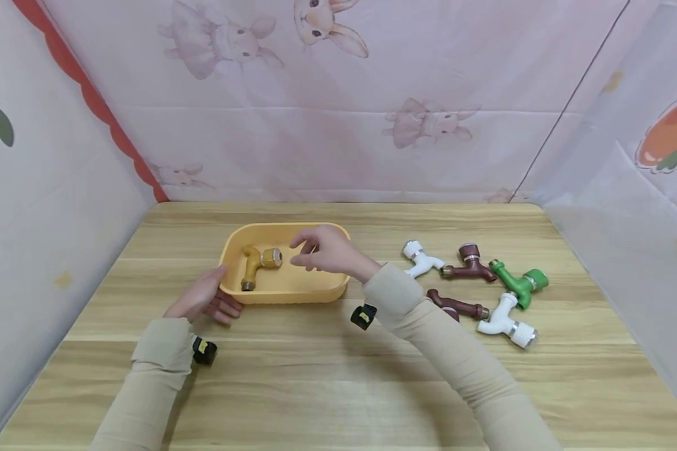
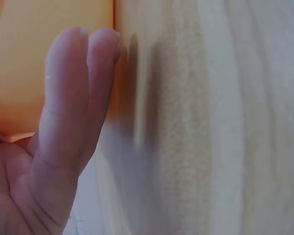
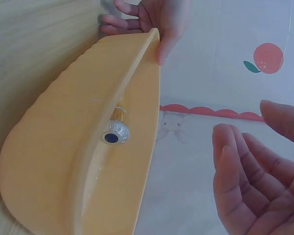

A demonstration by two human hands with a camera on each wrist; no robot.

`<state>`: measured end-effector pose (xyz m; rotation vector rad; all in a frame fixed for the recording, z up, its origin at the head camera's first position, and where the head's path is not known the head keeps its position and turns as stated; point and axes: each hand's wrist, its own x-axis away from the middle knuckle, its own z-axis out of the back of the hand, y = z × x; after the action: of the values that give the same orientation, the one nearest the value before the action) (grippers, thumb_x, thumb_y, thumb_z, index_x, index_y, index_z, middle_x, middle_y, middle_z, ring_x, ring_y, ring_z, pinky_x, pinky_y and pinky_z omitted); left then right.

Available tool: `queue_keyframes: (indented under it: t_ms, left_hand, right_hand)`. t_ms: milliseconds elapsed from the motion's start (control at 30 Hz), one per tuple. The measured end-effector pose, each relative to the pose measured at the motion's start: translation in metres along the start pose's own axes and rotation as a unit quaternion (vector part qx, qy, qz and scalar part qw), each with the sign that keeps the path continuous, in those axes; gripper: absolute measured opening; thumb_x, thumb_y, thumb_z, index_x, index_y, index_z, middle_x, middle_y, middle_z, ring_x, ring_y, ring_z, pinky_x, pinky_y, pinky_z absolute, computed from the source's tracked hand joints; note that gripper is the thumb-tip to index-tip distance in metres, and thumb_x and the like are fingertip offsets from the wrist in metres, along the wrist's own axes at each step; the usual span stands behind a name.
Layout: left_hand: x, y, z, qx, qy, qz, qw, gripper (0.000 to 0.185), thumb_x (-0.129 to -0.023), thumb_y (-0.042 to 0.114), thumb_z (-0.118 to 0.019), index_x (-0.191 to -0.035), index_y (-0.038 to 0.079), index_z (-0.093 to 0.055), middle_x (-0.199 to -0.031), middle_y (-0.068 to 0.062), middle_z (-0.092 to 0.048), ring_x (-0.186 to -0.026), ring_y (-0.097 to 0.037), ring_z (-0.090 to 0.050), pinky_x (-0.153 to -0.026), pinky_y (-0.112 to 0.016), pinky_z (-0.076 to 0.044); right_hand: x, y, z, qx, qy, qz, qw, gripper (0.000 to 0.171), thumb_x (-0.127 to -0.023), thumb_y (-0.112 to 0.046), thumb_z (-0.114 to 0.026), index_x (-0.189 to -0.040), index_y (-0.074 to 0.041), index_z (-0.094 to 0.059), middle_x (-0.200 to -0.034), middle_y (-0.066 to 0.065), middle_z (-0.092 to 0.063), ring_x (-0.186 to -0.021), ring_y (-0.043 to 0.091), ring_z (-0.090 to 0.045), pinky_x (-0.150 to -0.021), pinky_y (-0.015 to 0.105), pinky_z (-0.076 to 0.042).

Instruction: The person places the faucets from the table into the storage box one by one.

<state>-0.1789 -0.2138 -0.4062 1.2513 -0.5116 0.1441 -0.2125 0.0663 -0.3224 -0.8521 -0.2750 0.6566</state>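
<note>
A yellow plastic basin (image 1: 293, 297) stands on the wooden table, and a yellow tap (image 1: 252, 266) lies inside its left part. My left hand (image 1: 207, 297) holds the basin's near left corner, thumb over the rim and fingers along the outside wall. In the left wrist view those fingers (image 2: 68, 103) look fairly straight beside the wall. Over the right part of the basin hovers my right hand (image 1: 328, 252), its fingers loosely bent and holding nothing. The right wrist view shows the tap's round knob end (image 3: 115, 133) just past the rim.
To the right lie several taps: a white one (image 1: 425, 263), a brown one (image 1: 471, 268), a green one (image 1: 520, 285), a second brown one (image 1: 457, 305) and a second white one (image 1: 503, 318). Printed cloth walls (image 1: 316, 150) border the table (image 1: 293, 388) at the back and sides.
</note>
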Motion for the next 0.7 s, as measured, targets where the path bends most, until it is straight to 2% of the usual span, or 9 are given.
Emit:
queue_keyframes:
  t_ms: [200, 433, 700]
  left_hand:
    - [-0.001, -0.001, 0.0, -0.001, 0.0, 0.001, 1.0, 0.069, -0.098, 0.047, -0.01, -0.125, -0.015, -0.026, -0.078, -0.02, -0.064, -0.068, -0.032, -0.065, -0.062, -0.047, -0.055]
    - [-0.001, 0.0, 0.0, -0.003, 0.002, 0.003, 1.0, 0.068, -0.098, 0.046, -0.009, -0.127, -0.014, -0.024, -0.077, -0.02, -0.063, -0.068, -0.031, -0.065, -0.061, -0.047, -0.055]
    - [-0.003, -0.001, 0.001, -0.002, 0.001, 0.003, 1.0, 0.069, -0.098, 0.046, -0.008, -0.128, -0.014, -0.023, -0.077, -0.02, -0.063, -0.068, -0.032, -0.064, -0.061, -0.047, -0.055]
  right_hand:
    - [0.009, 0.005, 0.005, -0.002, 0.004, 0.017, 1.0, 0.027, -0.085, -0.016, -0.065, -0.109, -0.004, -0.061, -0.075, 0.003, -0.066, -0.059, 0.011, -0.06, -0.06, 0.021, -0.051]
    - [0.019, 0.011, 0.009, -0.01, 0.011, 0.024, 1.0, 0.026, -0.085, -0.014, -0.065, -0.108, -0.003, -0.062, -0.07, 0.001, -0.063, -0.059, 0.013, -0.058, -0.056, 0.023, -0.049]
    - [0.028, 0.02, 0.016, -0.002, 0.028, 0.018, 0.999, 0.026, -0.085, -0.015, -0.065, -0.108, -0.003, -0.062, -0.073, 0.004, -0.064, -0.062, 0.018, -0.058, -0.054, 0.024, -0.048]
